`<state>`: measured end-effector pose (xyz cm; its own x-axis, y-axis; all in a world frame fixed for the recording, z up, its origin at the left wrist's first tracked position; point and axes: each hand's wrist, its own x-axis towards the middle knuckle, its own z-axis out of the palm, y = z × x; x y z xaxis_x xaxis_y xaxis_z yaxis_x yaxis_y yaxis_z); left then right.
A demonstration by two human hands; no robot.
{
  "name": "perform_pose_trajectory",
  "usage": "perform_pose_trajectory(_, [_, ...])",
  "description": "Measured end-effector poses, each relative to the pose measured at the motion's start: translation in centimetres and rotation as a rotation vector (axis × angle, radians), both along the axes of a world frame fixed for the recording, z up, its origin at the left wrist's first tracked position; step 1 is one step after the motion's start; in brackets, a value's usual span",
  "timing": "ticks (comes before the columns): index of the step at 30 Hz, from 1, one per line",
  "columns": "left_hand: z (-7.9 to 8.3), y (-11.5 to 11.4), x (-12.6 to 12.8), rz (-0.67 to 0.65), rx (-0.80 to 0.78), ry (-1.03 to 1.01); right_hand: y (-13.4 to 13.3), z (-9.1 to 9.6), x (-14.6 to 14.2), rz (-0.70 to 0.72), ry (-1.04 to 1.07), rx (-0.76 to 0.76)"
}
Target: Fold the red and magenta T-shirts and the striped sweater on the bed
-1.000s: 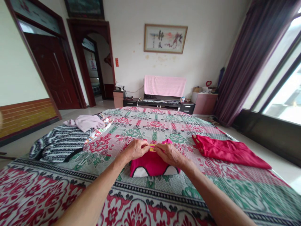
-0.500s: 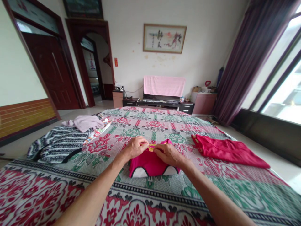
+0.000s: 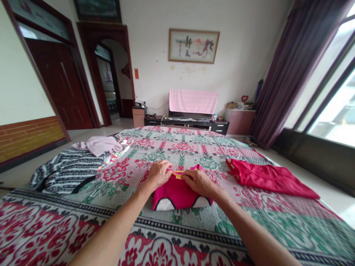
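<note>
A folded bright pink garment (image 3: 177,194) lies on the patterned bedspread (image 3: 183,148) right in front of me. White patches with dark edging show along its near side, and yellow trim runs along its far edge. At the left end of that far edge, my left hand (image 3: 160,173) has its fingers closed on the cloth. My right hand (image 3: 199,181) pinches the same edge beside the yellow label, a little to the right of the middle. My fingers and palms cover both far corners in part.
To the left lies a heap of clothes with a black-and-white striped garment (image 3: 74,166) and a pale pink one (image 3: 97,145) on top. A folded red garment (image 3: 271,179) rests at the right. Beyond the bed stands a low cabinet (image 3: 220,127).
My left hand has shifted slightly left along the garment's far edge. My right hand keeps its pinch in nearly the same place.
</note>
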<state>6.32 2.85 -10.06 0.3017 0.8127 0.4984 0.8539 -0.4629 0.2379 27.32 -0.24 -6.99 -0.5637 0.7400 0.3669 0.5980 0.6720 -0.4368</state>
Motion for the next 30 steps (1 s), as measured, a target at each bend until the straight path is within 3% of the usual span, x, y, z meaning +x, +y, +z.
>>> perform_pose_trajectory(8, [-0.6, 0.4, 0.6, 0.08, -0.126, -0.114, 0.0, 0.2, 0.0, -0.04, -0.002, 0.022])
perform_pose_trajectory(15, [-0.6, 0.8, 0.5, 0.105, 0.048, -0.308, 0.6, -0.2, 0.2, -0.093, -0.021, 0.042])
perform_pose_trajectory(23, [-1.2, 0.4, 0.9, 0.136, -0.017, -0.324, 2.1, -0.7, 1.0, -0.226, -0.032, 0.154])
perform_pose_trajectory(30, [-1.3, 0.1, 0.9, 0.122, 0.017, -0.311, 3.7, 0.6, 0.2, -0.251, -0.338, 0.008])
